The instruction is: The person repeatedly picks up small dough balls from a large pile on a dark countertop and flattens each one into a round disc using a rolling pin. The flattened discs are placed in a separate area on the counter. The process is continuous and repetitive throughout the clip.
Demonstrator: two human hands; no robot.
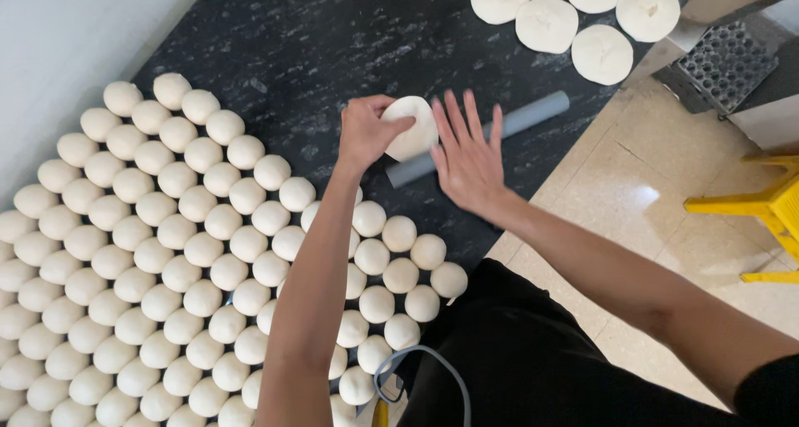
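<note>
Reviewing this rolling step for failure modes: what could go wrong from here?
1. The grey rolling pin lies angled toward the counter edge under the flat right hand; a hard push might send it off.
2. The left hand pinches the dough disc by its rim, so it may stretch unevenly.
3. The left forearm crosses the packed dough balls and could dent some.
</note>
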